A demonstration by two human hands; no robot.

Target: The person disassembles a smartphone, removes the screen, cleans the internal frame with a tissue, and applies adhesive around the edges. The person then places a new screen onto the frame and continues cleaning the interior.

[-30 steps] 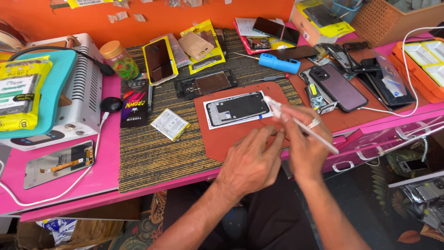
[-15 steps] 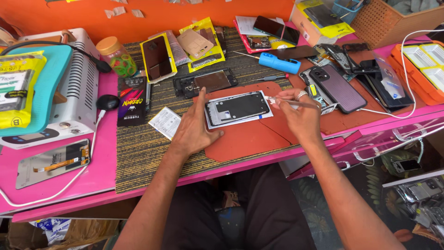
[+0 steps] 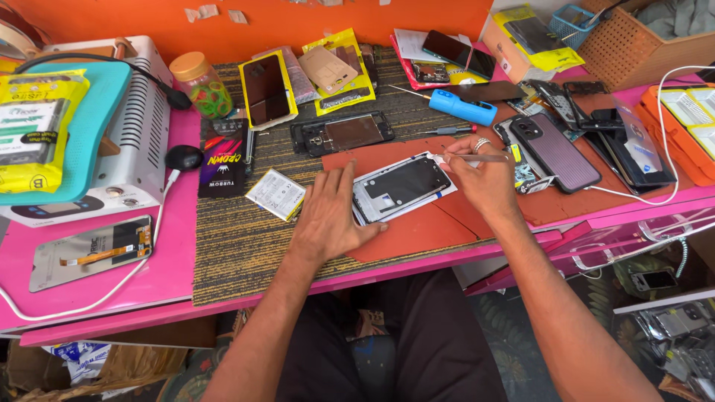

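metal tweezers (image 3: 477, 157) pinched in right hand (image 3: 484, 182) grip; left hand (image 3: 328, 216) flat, released, touching phone frame (image 3: 401, 186)

phone frame (image 3: 402, 186) | white rim, dark centre | flat (slightly askew) | on red mat (image 3: 417, 227) | tweezers (image 3: 477, 157) at its right edge

Bright, even daylight falls across the pink bench (image 3: 112, 283), shadows soft, slight glare on the dark phone screens (image 3: 406, 181), with wide-angle bending toward three and nine o'clock.
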